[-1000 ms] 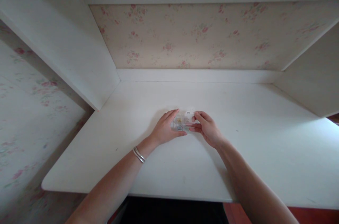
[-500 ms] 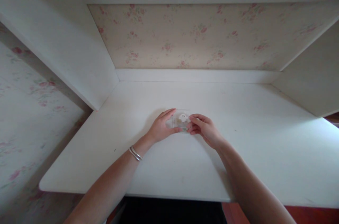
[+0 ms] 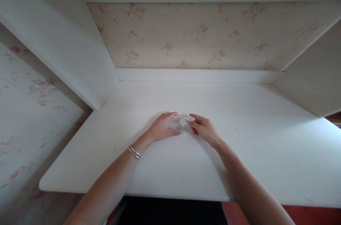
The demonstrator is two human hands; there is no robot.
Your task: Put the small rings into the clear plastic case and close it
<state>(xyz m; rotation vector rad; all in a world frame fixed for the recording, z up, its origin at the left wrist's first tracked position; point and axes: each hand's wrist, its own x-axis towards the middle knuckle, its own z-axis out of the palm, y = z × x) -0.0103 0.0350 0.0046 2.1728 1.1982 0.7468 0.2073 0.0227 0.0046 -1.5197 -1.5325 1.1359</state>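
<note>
A small clear plastic case (image 3: 174,124) rests on the white desktop near the middle. My left hand (image 3: 163,126) grips its left end, fingers along the far side and thumb along the near side. On the case's right half is a small white scalloped piece (image 3: 183,122) with a slot in it. My right hand (image 3: 204,127) is at the right end, thumb tip against the edge of the white piece, other fingers curled beneath and index finger stretched out above. What lies under the right thumb is partly hidden, and the case's contents are too faint to name.
The white desktop (image 3: 149,171) has a raised strip (image 3: 199,75) along its back, below floral wallpaper (image 3: 186,33). White panels close it in at left (image 3: 66,40) and right (image 3: 317,69). A tiny dark mark (image 3: 115,150) lies at the left.
My right index finger has lifted and straightened away from the white piece. The clear case and white piece have tilted slightly, while my left hand keeps nearly the same hold.
</note>
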